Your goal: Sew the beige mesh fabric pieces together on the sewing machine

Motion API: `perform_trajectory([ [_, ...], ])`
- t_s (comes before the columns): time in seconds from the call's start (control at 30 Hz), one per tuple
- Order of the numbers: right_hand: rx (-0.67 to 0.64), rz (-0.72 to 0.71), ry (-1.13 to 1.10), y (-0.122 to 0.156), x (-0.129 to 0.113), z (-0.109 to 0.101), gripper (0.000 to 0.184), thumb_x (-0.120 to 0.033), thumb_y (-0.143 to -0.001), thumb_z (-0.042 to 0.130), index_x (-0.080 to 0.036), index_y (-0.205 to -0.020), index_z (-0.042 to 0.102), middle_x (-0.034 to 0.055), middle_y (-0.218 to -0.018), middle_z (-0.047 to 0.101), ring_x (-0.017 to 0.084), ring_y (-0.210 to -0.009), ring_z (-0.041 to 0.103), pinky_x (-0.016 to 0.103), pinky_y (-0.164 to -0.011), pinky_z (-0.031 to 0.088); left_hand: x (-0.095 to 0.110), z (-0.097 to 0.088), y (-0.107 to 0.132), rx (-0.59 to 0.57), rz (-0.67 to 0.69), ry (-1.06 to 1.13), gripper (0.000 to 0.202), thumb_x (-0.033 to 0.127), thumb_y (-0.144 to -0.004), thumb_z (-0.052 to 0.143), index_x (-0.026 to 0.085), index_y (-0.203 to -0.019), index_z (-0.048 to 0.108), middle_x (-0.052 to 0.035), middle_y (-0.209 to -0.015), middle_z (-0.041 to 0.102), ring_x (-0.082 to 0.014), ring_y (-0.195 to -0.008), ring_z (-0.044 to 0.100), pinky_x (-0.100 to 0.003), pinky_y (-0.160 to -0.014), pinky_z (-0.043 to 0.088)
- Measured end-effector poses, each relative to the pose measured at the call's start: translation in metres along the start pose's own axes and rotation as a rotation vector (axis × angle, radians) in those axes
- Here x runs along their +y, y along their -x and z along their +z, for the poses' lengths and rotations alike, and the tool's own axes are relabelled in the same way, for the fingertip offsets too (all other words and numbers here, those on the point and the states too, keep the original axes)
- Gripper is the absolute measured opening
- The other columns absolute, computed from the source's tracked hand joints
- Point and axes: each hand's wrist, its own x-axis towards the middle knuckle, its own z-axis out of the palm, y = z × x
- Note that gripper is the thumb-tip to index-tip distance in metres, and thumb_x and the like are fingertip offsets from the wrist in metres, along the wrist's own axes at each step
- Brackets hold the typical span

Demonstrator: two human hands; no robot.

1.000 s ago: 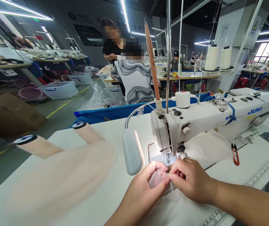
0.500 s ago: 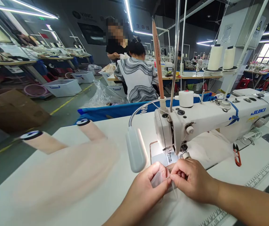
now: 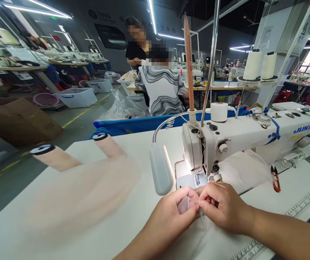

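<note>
My left hand (image 3: 172, 213) and my right hand (image 3: 221, 206) meet just in front of the needle (image 3: 197, 178) of a white JUKI sewing machine (image 3: 252, 135). Both pinch a small piece of thin, translucent fabric (image 3: 184, 205) between fingertips and thumbs. The piece is held a little above the white table (image 3: 122, 224). More pale fabric (image 3: 201, 238) lies under my wrists.
A grey gooseneck lamp (image 3: 159, 173) hangs left of the needle. Sheer peach fabric (image 3: 81, 195) and two rolls (image 3: 54, 157) lie at left. Red thread snips (image 3: 275, 178) rest at right. Thread cones (image 3: 252, 65) stand behind. Two people (image 3: 160, 86) are at a table beyond.
My hands have stayed together on the fabric piece, with small finger shifts. The view has drifted slightly, so the machine sits a little further right and higher.
</note>
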Motion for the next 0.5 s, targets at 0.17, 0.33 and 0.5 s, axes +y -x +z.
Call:
perform_trajectory([
  [0.17,0.004,-0.008,-0.006,0.0001,0.0001,-0.0009,0.013,-0.019,-0.096,0.057,-0.024,-0.084,0.056,-0.0039,-0.07,0.06,0.015,-0.064,0.057,0.027,-0.068,0.04,-0.0055,0.0006,-0.0001,0.01,0.075,0.023,0.04,0.061,-0.085,0.062,0.025,-0.07,0.053,-0.0004,-0.075,0.061,-0.0216,-0.075,0.058,-0.03,-0.065,0.044],
  [0.33,0.013,-0.016,-0.045,-0.0015,-0.0012,-0.0028,0.013,-0.021,-0.098,0.058,-0.024,-0.085,0.058,-0.0036,-0.072,0.063,0.015,-0.065,0.058,0.027,-0.068,0.041,-0.0031,0.001,0.0022,0.019,0.117,0.049,0.038,0.056,-0.086,0.063,0.024,-0.068,0.051,-0.0033,-0.084,0.071,-0.0224,-0.08,0.062,-0.031,-0.071,0.047],
  [0.5,-0.016,0.022,-0.033,-0.0011,-0.0025,-0.0055,0.012,-0.022,-0.101,0.056,-0.024,-0.089,0.059,-0.0027,-0.075,0.066,0.016,-0.069,0.06,0.028,-0.069,0.041,-0.0078,0.0031,0.0045,0.031,-0.008,0.094,0.039,0.06,-0.086,0.067,0.025,-0.078,0.052,0.0023,-0.074,0.064,-0.0169,-0.065,0.051,-0.028,-0.06,0.041],
])
